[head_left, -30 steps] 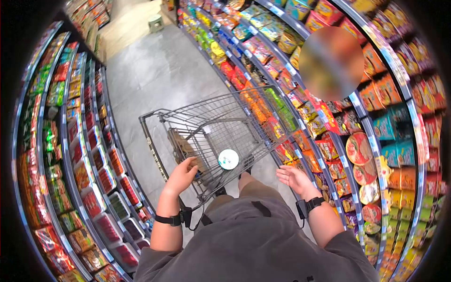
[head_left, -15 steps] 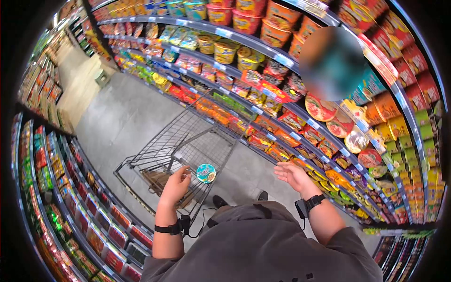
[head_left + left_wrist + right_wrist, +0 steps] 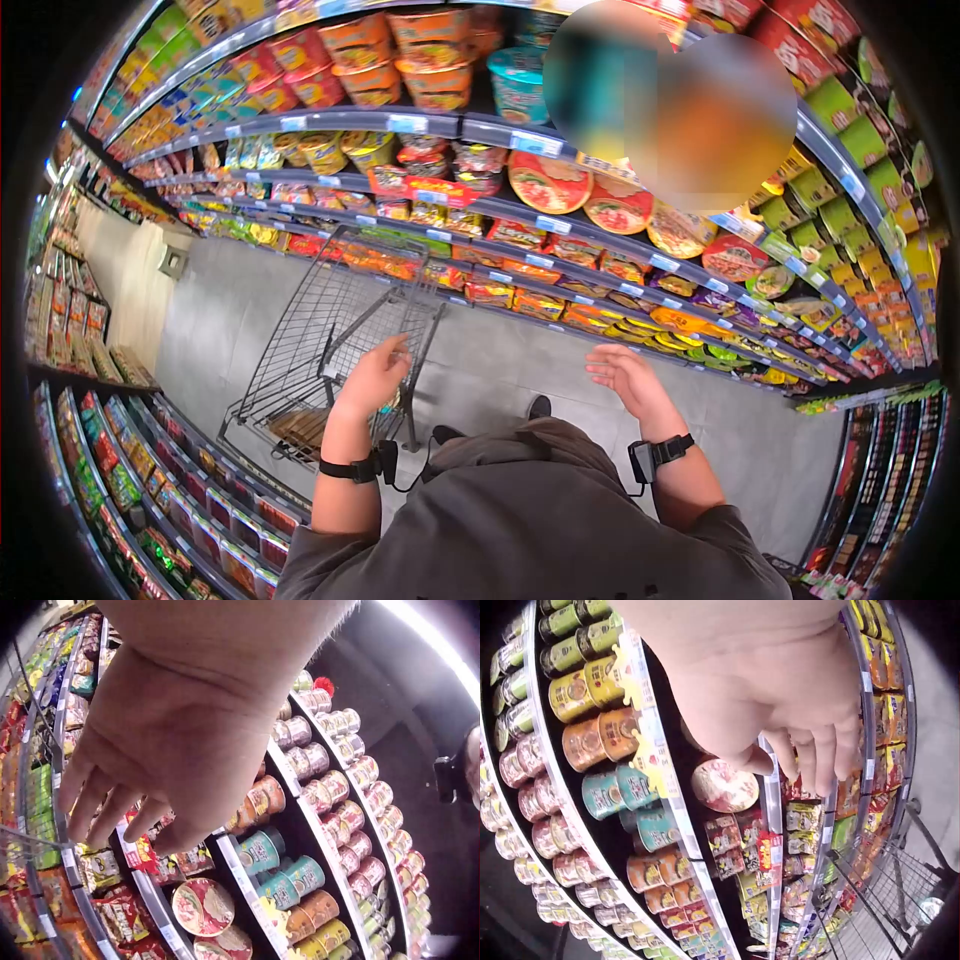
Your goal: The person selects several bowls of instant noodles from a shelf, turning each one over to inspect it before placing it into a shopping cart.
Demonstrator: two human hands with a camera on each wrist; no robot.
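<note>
Left grip [image 3: 375, 378] and right grip [image 3: 622, 378], both empty, fingers loose; the left, overlapping the shopping cart [image 3: 355, 318] in view, could strike it if lowered carelessly.

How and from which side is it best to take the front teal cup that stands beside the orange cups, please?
Probably around its upright side, just below the rim, thumb and fingers opposite, coming from the aisle: the teal cup faces outward, and a dark gap between it and the orange cups seems to leave finger room. The right hand is free.
</note>
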